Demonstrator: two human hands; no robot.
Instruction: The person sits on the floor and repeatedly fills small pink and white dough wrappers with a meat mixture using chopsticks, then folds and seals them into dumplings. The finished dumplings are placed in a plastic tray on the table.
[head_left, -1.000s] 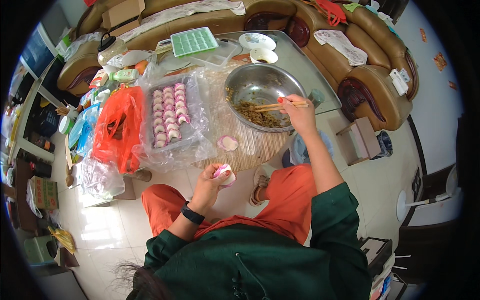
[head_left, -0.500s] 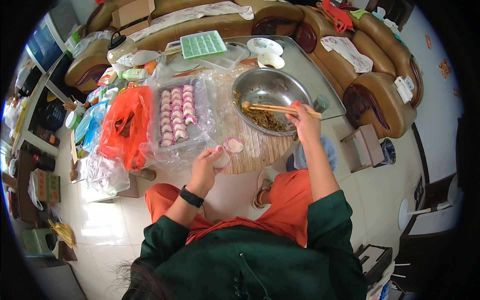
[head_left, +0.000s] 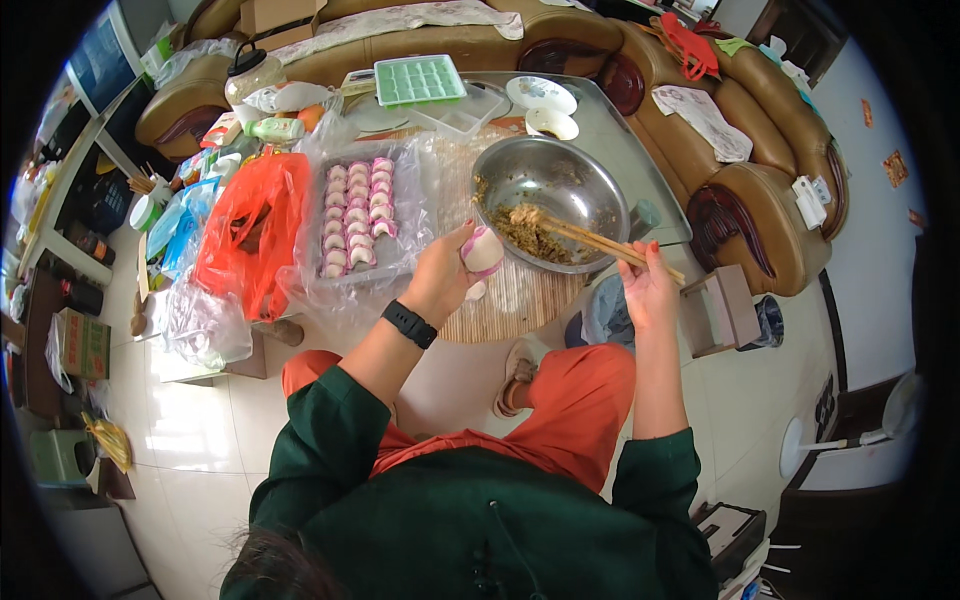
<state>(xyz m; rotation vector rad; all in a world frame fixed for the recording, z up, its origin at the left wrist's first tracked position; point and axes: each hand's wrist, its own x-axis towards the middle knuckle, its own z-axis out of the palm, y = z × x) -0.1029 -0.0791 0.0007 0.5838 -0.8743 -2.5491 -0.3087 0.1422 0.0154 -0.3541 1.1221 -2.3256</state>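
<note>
In my left hand [head_left: 446,264] is a round dumpling wrapper [head_left: 483,252], white with a pink-purple rim, held near the bowl's left edge. My right hand [head_left: 648,283] grips a pair of wooden chopsticks [head_left: 590,240]; their tips carry a pale lump of filling [head_left: 524,214] over the rim side of the steel bowl [head_left: 580,180]. Brown-green filling [head_left: 535,240] lies in the bowl's bottom. Another wrapper [head_left: 476,291] lies on the mat, partly behind my left hand. Left of it, a plastic-lined tray [head_left: 400,262] holds rows of folded pink-edged dumplings [head_left: 358,214].
A red plastic bag [head_left: 255,230] and a clear bag [head_left: 205,325] crowd the table's left. Behind stand a green compartment tray [head_left: 420,80], a clear plastic box [head_left: 470,112] and two white bowls [head_left: 550,123]. A lined bin [head_left: 606,312] and a small stool [head_left: 720,310] stand at right.
My left hand has moved right and up with the wrapper, close to the bowl. My right hand has shifted right and lower, and the chopsticks now lift a lump of filling.
</note>
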